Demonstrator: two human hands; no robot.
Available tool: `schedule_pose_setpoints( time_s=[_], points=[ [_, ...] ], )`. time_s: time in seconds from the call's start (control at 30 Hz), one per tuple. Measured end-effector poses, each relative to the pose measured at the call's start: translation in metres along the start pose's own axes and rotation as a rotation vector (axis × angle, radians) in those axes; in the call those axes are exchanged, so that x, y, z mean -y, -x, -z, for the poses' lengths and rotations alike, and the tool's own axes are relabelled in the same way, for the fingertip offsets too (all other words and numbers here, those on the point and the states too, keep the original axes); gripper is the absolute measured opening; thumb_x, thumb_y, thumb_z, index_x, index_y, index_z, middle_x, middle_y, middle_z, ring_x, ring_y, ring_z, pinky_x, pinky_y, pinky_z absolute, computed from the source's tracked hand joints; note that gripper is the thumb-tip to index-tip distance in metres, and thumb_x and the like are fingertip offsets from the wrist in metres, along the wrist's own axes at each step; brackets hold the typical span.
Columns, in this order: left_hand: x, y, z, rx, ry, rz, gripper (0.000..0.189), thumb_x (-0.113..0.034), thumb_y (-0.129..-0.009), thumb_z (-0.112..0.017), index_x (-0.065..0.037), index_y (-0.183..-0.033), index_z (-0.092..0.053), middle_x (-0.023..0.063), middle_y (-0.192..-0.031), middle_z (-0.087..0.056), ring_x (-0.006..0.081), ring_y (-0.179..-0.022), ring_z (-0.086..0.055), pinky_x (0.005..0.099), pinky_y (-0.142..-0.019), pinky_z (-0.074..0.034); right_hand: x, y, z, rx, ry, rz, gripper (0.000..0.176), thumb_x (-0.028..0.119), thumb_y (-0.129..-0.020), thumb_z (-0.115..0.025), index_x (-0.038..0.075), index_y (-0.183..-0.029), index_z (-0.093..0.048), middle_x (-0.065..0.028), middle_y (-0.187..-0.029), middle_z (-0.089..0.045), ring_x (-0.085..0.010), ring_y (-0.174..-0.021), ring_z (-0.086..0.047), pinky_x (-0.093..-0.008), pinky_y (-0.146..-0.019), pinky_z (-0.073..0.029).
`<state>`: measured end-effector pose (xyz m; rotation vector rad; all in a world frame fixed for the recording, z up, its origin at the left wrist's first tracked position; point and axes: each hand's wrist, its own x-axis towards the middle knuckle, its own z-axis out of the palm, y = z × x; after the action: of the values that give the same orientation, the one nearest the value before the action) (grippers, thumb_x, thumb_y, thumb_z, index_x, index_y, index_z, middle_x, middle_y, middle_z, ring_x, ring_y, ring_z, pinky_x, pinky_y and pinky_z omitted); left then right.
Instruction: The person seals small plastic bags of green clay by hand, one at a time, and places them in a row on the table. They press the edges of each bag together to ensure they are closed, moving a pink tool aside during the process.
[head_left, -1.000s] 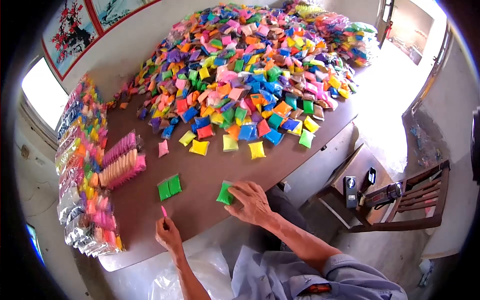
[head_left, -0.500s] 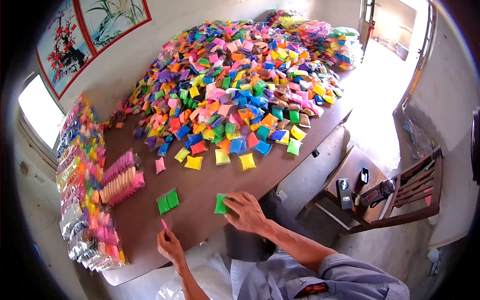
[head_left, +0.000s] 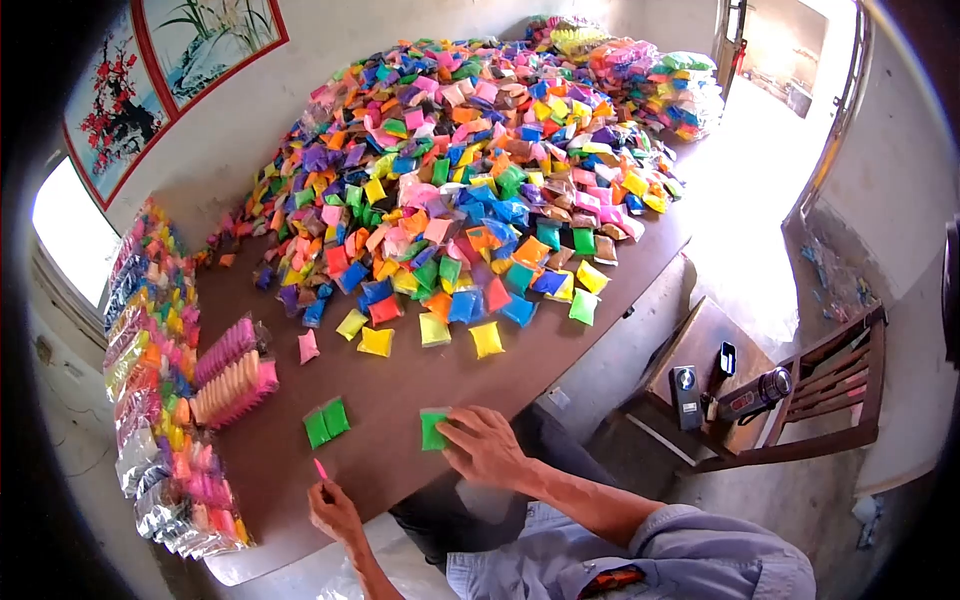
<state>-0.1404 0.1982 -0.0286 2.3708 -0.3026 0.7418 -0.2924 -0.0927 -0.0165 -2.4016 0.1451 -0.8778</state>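
Head view: my right grip (head_left: 486, 448) touches a squarish green packet (head_left: 432, 430) in clear film; whether grasping, I can't tell. My left grip (head_left: 335, 512) pinches a slim pink piece (head_left: 320, 469).

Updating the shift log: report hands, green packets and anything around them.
Left hand pinching slim pink item; right hand on one green packet. Two green packets side by side on table. Mixed-colour packet heap beyond.
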Motion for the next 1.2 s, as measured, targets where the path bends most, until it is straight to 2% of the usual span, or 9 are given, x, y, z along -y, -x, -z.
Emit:
schedule_pose_setpoints(
  time_s=[0.13,0.2,0.27,0.33,0.4,0.57,0.7,1.1,1.2],
  points=[
    [-0.012,-0.001,0.001,-0.048,0.023,-0.003,0.006,-0.009,-0.095,-0.067,-0.003,-0.093,-0.069,0.0148,-0.079,-0.068,0.0303,-0.068,-0.067,0.0413,-0.062,-0.052,0.000,-0.001,-0.003,0.014,0.015,0.005,0.043,0.027,-0.089,-0.075,0.012,-0.129,-0.067,-0.0108,-0.132,-0.059,-0.0341,-0.122,-0.057,-0.0480,-0.103,-0.046],
    [-0.009,0.001,-0.004,-0.039,0.002,0.000,0.006,-0.009,-0.095,-0.068,-0.004,-0.093,-0.070,0.0138,-0.078,-0.067,0.0300,-0.067,-0.066,0.0413,-0.062,-0.052,-0.001,0.000,-0.004,0.020,0.033,-0.010,0.046,0.025,-0.084,-0.078,0.013,-0.127,-0.070,-0.0084,-0.131,-0.062,-0.0333,-0.123,-0.059,-0.0475,-0.104,-0.046],
    [-0.001,0.005,-0.002,-0.029,-0.034,0.004,0.004,-0.009,-0.094,-0.069,-0.006,-0.092,-0.071,0.0123,-0.076,-0.065,0.0291,-0.066,-0.064,0.0410,-0.061,-0.051,0.000,-0.003,-0.003,-0.004,-0.035,0.047,0.044,0.024,-0.084,-0.078,0.013,-0.125,-0.070,-0.0070,-0.128,-0.064,-0.0313,-0.121,-0.060,-0.0458,-0.104,-0.045],
    [-0.014,-0.002,0.004,-0.015,-0.034,0.028,0.004,-0.008,-0.094,-0.069,-0.006,-0.091,-0.070,0.0120,-0.075,-0.065,0.0282,-0.065,-0.064,0.0405,-0.061,-0.051,0.005,-0.009,0.000,0.058,0.083,0.020,0.041,0.020,-0.084,-0.077,0.010,-0.122,-0.069,-0.0093,-0.128,-0.061,-0.0317,-0.118,-0.059,-0.0476,-0.098,-0.046],
    [-0.024,-0.002,0.009,-0.024,-0.044,0.077,0.004,-0.008,-0.093,-0.070,-0.005,-0.090,-0.070,0.0122,-0.076,-0.066,0.0280,-0.065,-0.064,0.0402,-0.061,-0.051,0.015,-0.017,0.001,0.111,0.074,0.042,0.040,0.020,-0.084,-0.077,0.010,-0.122,-0.070,-0.0082,-0.128,-0.062,-0.0306,-0.118,-0.060,-0.0476,-0.100,-0.045],
    [-0.019,-0.005,0.008,-0.009,0.035,0.043,0.004,-0.006,-0.092,-0.073,-0.003,-0.092,-0.070,0.0130,-0.076,-0.068,0.0291,-0.065,-0.066,0.0393,-0.062,-0.052,0.018,-0.057,-0.025,0.216,0.127,0.098,0.037,0.016,-0.085,-0.075,0.008,-0.121,-0.071,-0.0076,-0.127,-0.061,-0.0297,-0.115,-0.059,-0.0474,-0.102,-0.043],
    [-0.018,-0.005,0.008,-0.030,0.063,0.060,0.004,-0.005,-0.092,-0.073,-0.004,-0.093,-0.069,0.0127,-0.076,-0.068,0.0292,-0.065,-0.066,0.0389,-0.062,-0.052,0.018,-0.091,-0.055,0.218,0.133,0.152,0.032,0.014,-0.090,-0.071,0.008,-0.121,-0.070,-0.0094,-0.129,-0.061,-0.0288,-0.116,-0.058,-0.0461,-0.103,-0.041],
    [-0.022,-0.011,0.016,0.090,0.143,0.191,0.004,-0.003,-0.091,-0.073,-0.003,-0.095,-0.073,0.0104,-0.075,-0.066,0.0270,-0.063,-0.064,0.0387,-0.059,-0.050,0.026,-0.134,-0.101,0.260,0.112,0.176,0.037,0.015,-0.087,-0.074,0.010,-0.123,-0.071,-0.0083,-0.128,-0.063,-0.0320,-0.116,-0.060,-0.0487,-0.102,-0.044],
    [-0.015,-0.008,0.017,0.088,0.188,0.140,0.004,-0.004,-0.094,-0.072,-0.001,-0.096,-0.071,0.0135,-0.077,-0.066,0.0278,-0.063,-0.063,0.0377,-0.059,-0.050,0.028,-0.136,-0.101,0.309,0.130,0.175,0.039,0.017,-0.087,-0.074,0.011,-0.126,-0.070,-0.0080,-0.129,-0.063,-0.0328,-0.118,-0.059,-0.0498,-0.102,-0.044]
  ],
)
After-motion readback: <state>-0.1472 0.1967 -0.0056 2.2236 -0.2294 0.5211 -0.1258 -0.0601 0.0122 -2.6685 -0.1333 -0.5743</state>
